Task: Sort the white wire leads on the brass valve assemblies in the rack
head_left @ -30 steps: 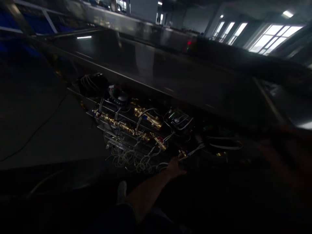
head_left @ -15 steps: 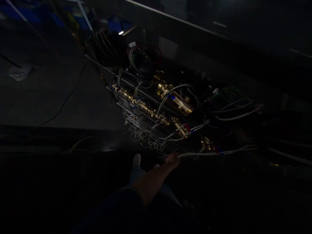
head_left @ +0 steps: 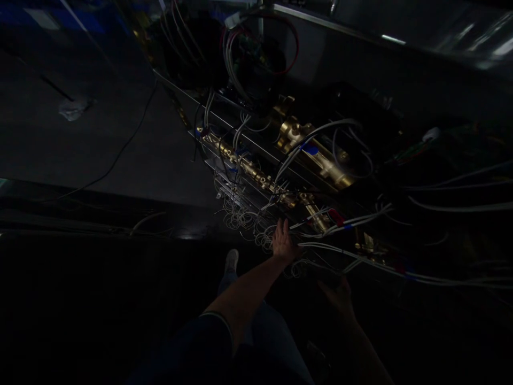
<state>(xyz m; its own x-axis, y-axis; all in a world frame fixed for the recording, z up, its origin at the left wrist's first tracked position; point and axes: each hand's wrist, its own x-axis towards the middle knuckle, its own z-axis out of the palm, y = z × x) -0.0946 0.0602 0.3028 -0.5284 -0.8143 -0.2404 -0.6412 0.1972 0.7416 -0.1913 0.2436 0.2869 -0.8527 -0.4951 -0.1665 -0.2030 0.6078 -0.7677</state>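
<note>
The scene is very dark. My left hand (head_left: 284, 241) reaches forward to the near edge of a rack of brass valve fittings (head_left: 256, 176), fingers stretched out and apart, touching a bundle of white wires (head_left: 344, 250). My right hand (head_left: 339, 297) is lower and to the right, in deep shadow just under the wires; its fingers look loosely spread, with nothing visible in them. A larger brass valve block (head_left: 316, 155) lies further back with white tubes and blue tags on it.
Coiled thin wires (head_left: 244, 222) hang off the rack's near edge. A dark unit with red and grey cables (head_left: 256, 48) stands at the back. A black cable (head_left: 120, 155) trails over the grey floor on the left. My shoe (head_left: 231, 261) shows below.
The view has tilted down and moved closer to the rack. My left hand has opened from a closed grip on the wires to stretched fingers. My right hand has come into view.
</note>
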